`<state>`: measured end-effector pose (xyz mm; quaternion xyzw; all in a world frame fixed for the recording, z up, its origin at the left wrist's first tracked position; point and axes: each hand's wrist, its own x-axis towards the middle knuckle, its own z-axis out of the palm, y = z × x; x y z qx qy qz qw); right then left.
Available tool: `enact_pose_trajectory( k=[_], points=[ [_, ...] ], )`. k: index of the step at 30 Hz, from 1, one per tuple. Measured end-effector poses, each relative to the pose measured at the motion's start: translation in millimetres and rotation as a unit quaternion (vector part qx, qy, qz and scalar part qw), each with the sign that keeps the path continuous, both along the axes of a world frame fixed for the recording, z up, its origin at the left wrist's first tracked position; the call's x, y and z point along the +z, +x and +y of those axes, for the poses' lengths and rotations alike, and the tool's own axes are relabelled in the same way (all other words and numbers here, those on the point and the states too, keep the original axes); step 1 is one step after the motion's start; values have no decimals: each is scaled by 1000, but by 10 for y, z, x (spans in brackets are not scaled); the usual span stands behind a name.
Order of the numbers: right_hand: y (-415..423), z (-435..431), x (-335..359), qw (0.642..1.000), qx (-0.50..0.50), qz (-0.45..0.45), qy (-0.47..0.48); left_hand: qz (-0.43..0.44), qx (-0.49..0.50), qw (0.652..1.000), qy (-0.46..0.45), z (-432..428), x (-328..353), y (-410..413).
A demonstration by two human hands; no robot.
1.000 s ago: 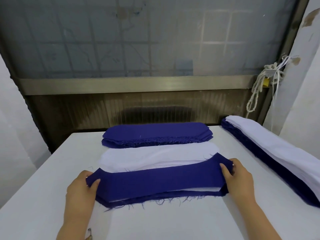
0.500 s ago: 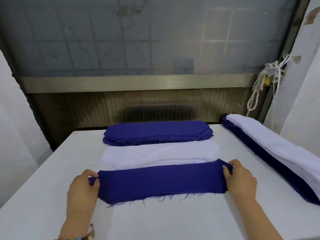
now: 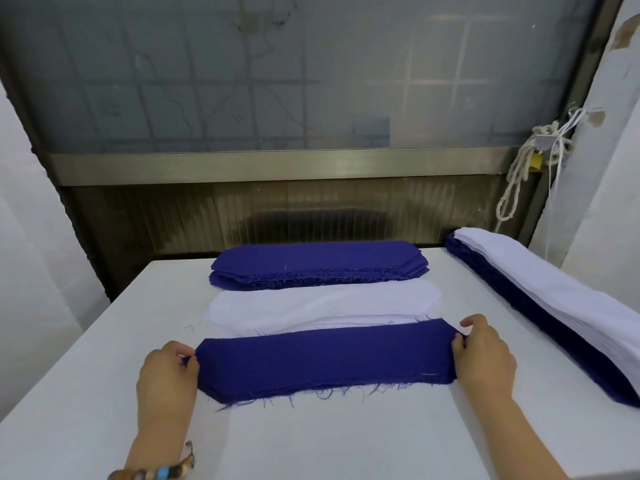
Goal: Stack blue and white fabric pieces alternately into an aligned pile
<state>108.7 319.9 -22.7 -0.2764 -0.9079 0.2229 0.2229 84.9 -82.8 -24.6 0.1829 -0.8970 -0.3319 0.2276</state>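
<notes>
Blue top piece point(image 3: 325, 358), ends seemingly pinched, left hand point(image 3: 166, 379), right hand point(image 3: 485, 358)

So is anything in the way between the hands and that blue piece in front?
Nothing visible. The left hand and right hand each grip an end of the blue piece, which lies flat on the near pile. The white stack and blue stack sit behind it on the table.

Behind the far edge of my white table point(image 3: 311, 445) stands a dark ribbed panel point(image 3: 173, 216). Above it runs a dull metal rail point(image 3: 277, 164), then a big frosted glass pane point(image 3: 277, 81), scratched and stained. Past the table's far right corner hangs a knotted white rope point(image 3: 519, 174), with a small yellow tag point(image 3: 537, 161) beside it.
</notes>
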Motion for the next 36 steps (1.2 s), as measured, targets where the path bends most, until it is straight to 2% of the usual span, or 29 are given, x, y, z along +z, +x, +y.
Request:
enact_pose_trajectory(
  k=[7,14,19,22,24,29,33,36],
  points=[
    [-7,-11,-1,999,-7,-29,31,-14,-5,1000,6,-2,10,-29],
    [-26,15,-32,1000,-10,-16,24,-37,-12,999,-2,-2,47,-35],
    [-51,-19,-13,998,-20,29,56,-87,-31,990,-103,45,157,30],
    [-112,-110,57,991,47,9,123,-85,-50,987,-126,141,307,-35],
    [-194,-201,125,984,117,12,133,-61,-87,985,-135,245,388,-123],
    [-571,-589,292,954,286,38,85,27,-208,969,-132,610,501,-519],
    [-904,-974,300,928,369,36,33,6,-248,958,-143,886,428,-879],
    [-1095,-1176,247,921,388,16,1,-33,-260,950,-171,1014,289,-1037]
  ],
)
